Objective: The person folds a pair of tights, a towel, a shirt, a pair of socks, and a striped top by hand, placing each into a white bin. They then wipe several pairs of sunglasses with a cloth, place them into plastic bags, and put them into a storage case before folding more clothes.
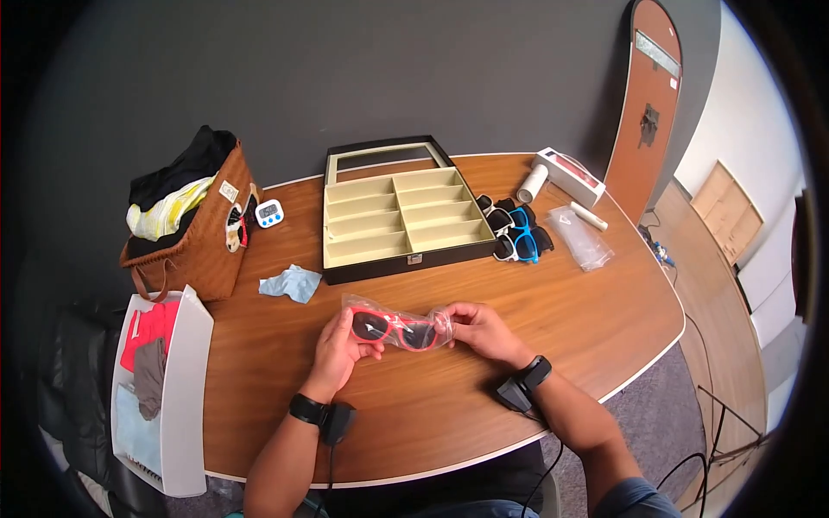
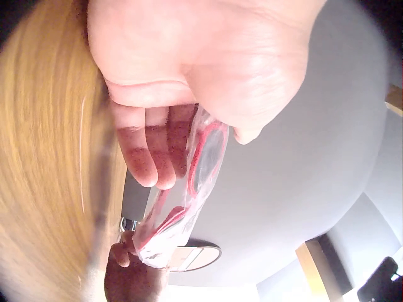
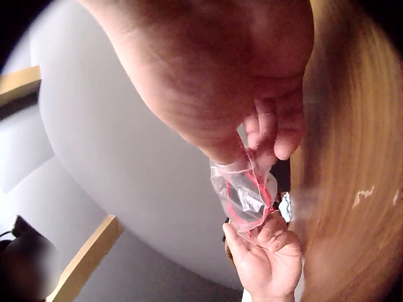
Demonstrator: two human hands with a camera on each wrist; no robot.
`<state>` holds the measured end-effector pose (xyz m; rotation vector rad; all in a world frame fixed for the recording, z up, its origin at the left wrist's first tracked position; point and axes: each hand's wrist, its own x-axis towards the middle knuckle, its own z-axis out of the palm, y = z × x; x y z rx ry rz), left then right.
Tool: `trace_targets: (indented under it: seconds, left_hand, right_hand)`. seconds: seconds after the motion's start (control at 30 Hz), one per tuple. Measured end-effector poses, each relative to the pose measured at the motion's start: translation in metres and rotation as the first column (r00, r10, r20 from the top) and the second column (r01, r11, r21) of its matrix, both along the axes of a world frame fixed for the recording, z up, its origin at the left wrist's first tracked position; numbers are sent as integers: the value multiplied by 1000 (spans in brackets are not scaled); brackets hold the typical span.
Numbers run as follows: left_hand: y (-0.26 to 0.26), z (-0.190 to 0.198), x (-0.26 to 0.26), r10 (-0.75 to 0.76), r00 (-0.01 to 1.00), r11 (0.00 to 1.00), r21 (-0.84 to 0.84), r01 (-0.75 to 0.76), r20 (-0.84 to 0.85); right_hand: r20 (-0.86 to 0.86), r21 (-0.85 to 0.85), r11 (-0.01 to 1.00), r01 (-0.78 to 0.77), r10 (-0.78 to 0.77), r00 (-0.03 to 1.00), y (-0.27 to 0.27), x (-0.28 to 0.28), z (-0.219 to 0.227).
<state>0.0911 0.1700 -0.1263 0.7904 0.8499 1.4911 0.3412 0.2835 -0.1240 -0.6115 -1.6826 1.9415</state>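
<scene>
Red-framed sunglasses with dark lenses [image 1: 417,335] lie inside a clear plastic bag [image 1: 380,307], held up over the front of the wooden table. The left hand [image 1: 338,352] grips the bag's left end, its thumb over the front and fingers behind; the left wrist view shows this hand [image 2: 201,63] large, with the bagged sunglasses [image 2: 211,157] between thumb and fingers. At the right end of the bag, the right hand [image 1: 485,331] pinches the plastic; the right wrist view shows that hand [image 3: 220,75] above the bag [image 3: 249,198].
Behind the hands stands an open display case [image 1: 367,269] with cream compartments. Several sunglasses [image 1: 525,246], an empty plastic bag [image 1: 580,240], a white cylinder [image 1: 532,184] and a box [image 1: 570,180] lie right. Left are a blue cloth [image 1: 292,283], a timer [image 1: 269,213], a basket [image 1: 220,259] and a white box [image 1: 186,388].
</scene>
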Motion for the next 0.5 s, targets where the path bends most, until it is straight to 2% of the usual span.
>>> trace_targets:
  seconds: [0.27,0.33,0.37,0.43,0.47,0.5]
  left_hand:
    - [3,-5,-2,16,992,999,-40,-21,-122]
    - [5,-9,-1,151,974,988,4,-152,-171]
    - [5,-10,-2,149,974,989,5,-150,-171]
    - [3,-11,-6,324,946,942,96,-321,-17]
    - [4,-9,-7,323,946,942,96,-320,-17]
    - [4,-4,-7,402,915,911,84,-403,37]
  right_hand:
    - [8,6,995,102,-102,995,7,7,3]
    - [15,5,995,100,-100,995,9,10,4]
    - [22,7,994,108,-108,994,12,12,6]
    - [28,9,993,115,-116,993,18,19,14]
    - [18,33,987,159,-160,987,21,25,20]
    - [7,56,978,203,-203,979,25,31,25]
